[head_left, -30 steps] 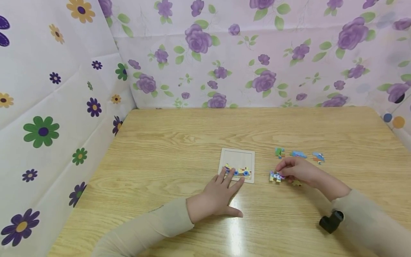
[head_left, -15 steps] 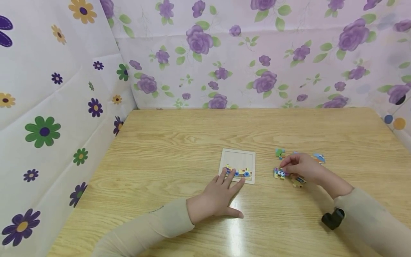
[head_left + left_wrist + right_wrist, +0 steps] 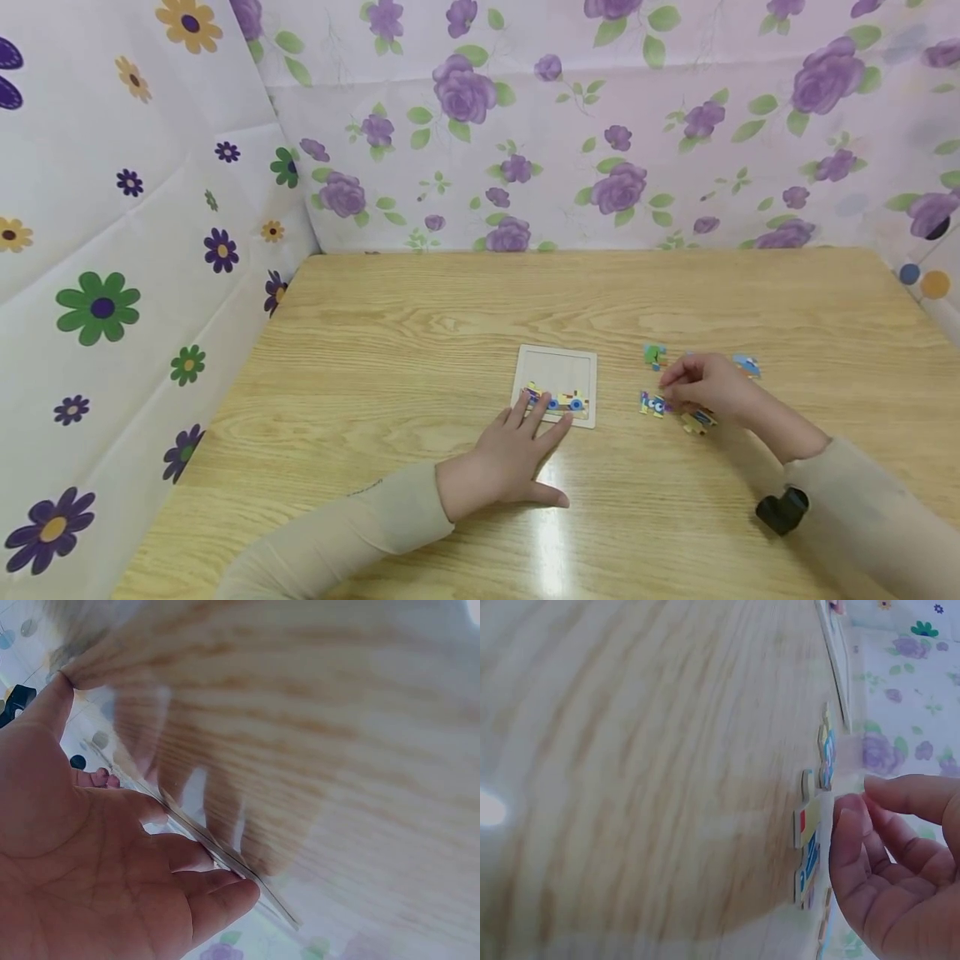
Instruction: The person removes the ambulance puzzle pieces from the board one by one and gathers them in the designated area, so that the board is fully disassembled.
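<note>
My left hand [image 3: 513, 454] rests with spread fingers on the near edge of a square wooden puzzle tray [image 3: 555, 361]. Yellow and blue vehicle pieces [image 3: 573, 402] line the tray's lower part. To the right, my right hand [image 3: 705, 390] has curled fingers, with thumb and fingertips close together beside a puzzle piece with cartoon eyes [image 3: 652, 404]. In the right wrist view this eyed piece [image 3: 827, 757] lies on the table just beyond the fingertips. A yellow puzzle piece [image 3: 697, 422] lies under the hand. I cannot tell whether the right fingertips pinch anything.
Behind the right hand lie a green tree puzzle piece [image 3: 654, 357] and a blue puzzle piece [image 3: 747, 365]; another is mostly hidden by the hand. The wood-grain table [image 3: 390, 333] meets flowered cloth [image 3: 465, 150] at the back and left. A black device [image 3: 782, 510] sits at the right cuff.
The eyed piece has shifted slightly right and back along with my right hand, which then moves a little further right. The yellow piece shows more. My left hand stays put.
</note>
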`<action>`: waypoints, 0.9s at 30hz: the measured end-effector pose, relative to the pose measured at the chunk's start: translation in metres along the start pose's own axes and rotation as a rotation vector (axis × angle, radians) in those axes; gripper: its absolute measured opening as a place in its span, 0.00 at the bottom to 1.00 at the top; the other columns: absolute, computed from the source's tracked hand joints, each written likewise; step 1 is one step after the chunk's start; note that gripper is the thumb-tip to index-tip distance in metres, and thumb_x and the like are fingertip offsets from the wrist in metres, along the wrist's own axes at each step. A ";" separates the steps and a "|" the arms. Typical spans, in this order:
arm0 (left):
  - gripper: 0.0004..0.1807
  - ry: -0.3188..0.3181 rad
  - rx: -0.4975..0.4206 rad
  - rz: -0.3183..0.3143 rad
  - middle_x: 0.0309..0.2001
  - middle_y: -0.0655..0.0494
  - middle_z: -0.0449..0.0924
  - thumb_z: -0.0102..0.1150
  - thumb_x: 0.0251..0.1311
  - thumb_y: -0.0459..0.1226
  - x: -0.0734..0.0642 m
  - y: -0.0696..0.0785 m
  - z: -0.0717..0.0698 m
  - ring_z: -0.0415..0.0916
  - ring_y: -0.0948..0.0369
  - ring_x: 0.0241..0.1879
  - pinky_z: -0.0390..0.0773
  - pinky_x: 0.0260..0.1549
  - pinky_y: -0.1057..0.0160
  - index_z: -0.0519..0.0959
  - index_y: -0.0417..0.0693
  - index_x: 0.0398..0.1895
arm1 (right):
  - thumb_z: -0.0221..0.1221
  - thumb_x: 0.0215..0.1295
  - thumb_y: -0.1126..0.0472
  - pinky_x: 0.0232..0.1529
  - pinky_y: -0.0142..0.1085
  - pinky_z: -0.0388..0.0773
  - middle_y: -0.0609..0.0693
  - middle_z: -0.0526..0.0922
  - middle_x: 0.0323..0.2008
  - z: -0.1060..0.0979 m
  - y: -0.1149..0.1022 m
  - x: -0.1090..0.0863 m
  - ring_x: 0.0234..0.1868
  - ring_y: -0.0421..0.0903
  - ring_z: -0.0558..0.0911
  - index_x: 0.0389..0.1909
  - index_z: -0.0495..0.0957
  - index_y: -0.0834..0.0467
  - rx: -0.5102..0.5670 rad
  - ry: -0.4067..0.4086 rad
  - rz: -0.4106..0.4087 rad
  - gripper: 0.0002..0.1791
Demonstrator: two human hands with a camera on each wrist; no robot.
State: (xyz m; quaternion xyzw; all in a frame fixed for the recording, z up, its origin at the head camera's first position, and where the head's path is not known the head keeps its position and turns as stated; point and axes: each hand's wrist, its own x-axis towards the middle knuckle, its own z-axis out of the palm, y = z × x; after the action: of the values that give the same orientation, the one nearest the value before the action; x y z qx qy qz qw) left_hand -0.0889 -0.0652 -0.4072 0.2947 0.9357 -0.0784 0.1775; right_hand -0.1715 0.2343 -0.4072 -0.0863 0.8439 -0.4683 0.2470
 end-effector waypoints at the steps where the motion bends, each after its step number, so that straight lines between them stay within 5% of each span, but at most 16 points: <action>1: 0.54 -0.001 -0.002 -0.001 0.77 0.48 0.35 0.42 0.51 0.74 0.000 0.000 0.000 0.36 0.47 0.75 0.56 0.69 0.52 0.38 0.64 0.76 | 0.56 0.66 0.66 0.28 0.34 0.78 0.53 0.79 0.30 0.000 -0.001 -0.001 0.29 0.42 0.79 0.42 0.74 0.71 -0.015 0.001 -0.001 0.11; 11: 0.54 0.002 0.007 -0.002 0.77 0.48 0.35 0.41 0.51 0.74 -0.001 0.000 -0.001 0.36 0.47 0.75 0.56 0.69 0.53 0.39 0.64 0.76 | 0.56 0.67 0.59 0.18 0.32 0.68 0.48 0.72 0.16 -0.001 0.004 -0.004 0.16 0.39 0.69 0.29 0.74 0.68 -0.086 -0.131 -0.025 0.15; 19: 0.54 0.003 0.001 -0.002 0.77 0.48 0.34 0.41 0.51 0.74 -0.001 0.000 0.000 0.36 0.47 0.75 0.56 0.69 0.52 0.38 0.64 0.76 | 0.54 0.68 0.61 0.17 0.32 0.69 0.47 0.71 0.18 -0.011 0.012 0.000 0.15 0.37 0.67 0.35 0.72 0.67 -0.134 -0.257 -0.143 0.11; 27: 0.54 -0.002 0.030 -0.009 0.77 0.48 0.36 0.41 0.50 0.75 0.000 0.000 0.000 0.36 0.47 0.75 0.51 0.70 0.48 0.39 0.64 0.76 | 0.54 0.69 0.60 0.15 0.35 0.71 0.48 0.72 0.17 -0.013 0.013 0.000 0.13 0.37 0.67 0.36 0.75 0.65 -0.168 -0.255 -0.202 0.10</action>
State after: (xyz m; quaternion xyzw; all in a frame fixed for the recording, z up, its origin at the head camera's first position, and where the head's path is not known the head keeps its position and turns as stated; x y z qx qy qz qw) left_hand -0.0889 -0.0649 -0.4068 0.2929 0.9356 -0.0934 0.1737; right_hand -0.1771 0.2511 -0.4123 -0.2497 0.8291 -0.4037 0.2954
